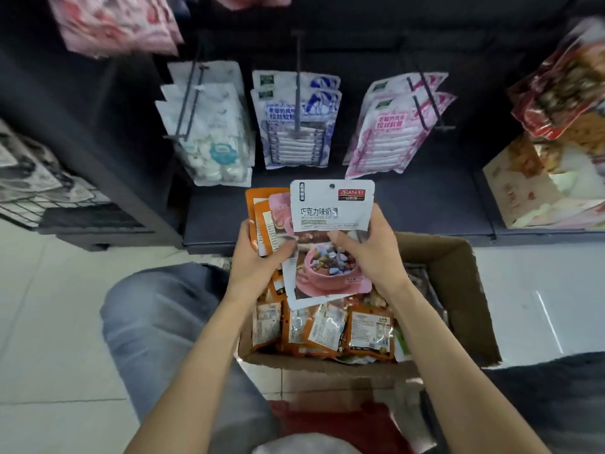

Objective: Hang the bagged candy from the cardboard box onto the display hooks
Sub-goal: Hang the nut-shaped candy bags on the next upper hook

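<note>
Pale glossy floor tiles (62, 322) underfoot, catching window glare at the right. Ahead, a dark display rack (409, 204) with a low dark base shelf, bare at its front right. Three metal display hooks (298, 93) jutting toward the camera, each loaded: white bags of pale round sweets (212, 139) on the left, blue-and-white bags (296, 126) in the middle, pink-and-white bags (383, 136) on the right. Blurred pink packs (118, 24) hanging higher at upper left; red and orange packs (563, 93) stacked at the far right above a pale printed carton (523, 191). A black wire basket (65, 208) low at the left edge. On the floor just before the rack, an open cardboard box (458, 273), flaps up, packed with orange candy packets (327, 329) lying mostly label-side up. Above the box, a fanned bundle of candy bags (330, 237) held upright: front one white at the top with a hang hole, pink cup pictured below; orange and pink ones behind, to the left. Left hand (258, 257) gripping the bundle's left edge, fingers curled behind, thumb pressed on the front. Right hand (370, 247) pinching the front bag at mid-height, thumb on its face, fingers wrapped round the right edge. Grey-trousered knee (157, 316) at the left, something red (327, 421) low down.
</note>
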Tool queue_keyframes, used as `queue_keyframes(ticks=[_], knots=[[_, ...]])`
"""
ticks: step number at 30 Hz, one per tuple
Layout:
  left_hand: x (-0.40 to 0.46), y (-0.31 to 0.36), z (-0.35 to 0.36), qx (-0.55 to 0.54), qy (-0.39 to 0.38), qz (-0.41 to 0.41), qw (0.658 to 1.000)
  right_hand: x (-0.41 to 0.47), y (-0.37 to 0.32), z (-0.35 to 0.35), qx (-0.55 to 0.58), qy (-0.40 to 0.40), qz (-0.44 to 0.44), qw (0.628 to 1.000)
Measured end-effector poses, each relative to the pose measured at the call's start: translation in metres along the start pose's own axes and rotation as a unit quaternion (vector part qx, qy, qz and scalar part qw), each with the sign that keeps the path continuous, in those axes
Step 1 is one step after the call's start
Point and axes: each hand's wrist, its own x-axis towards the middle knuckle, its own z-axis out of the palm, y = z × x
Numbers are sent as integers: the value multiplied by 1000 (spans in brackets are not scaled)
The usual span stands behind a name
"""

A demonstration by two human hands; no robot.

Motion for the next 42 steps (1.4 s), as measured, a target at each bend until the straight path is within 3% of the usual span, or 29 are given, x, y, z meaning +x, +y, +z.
queue_keyframes(ticks=[4,9,15,18,24,30,33,38,42], knots=[[9,41,-26,-32,60,61,996,26,-50,6,21,58,-63,996],[26,102,-59,-67,132,142,979,57,-138,15,22,39,-200,979],[43,163,-86,-4,188,279,942,91,-218,35,-112,87,-403,904],[52,181,-92,-8,206,299,932,107,-242,46,-109,113,-414,897],[57,183,-100,23,224,299,927,128,-243,58,-116,69,-360,923],[52,166,-123,23,254,290,922,136,-241,60,-125,109,-367,915],[46,164,-139,-27,272,291,917,134,-239,61,-143,119,-376,908],[35,175,-152,-160,228,311,909,131,-240,64,-104,140,-349,921],[36,188,-144,-172,155,314,921,130,-244,69,-101,140,-351,920]])
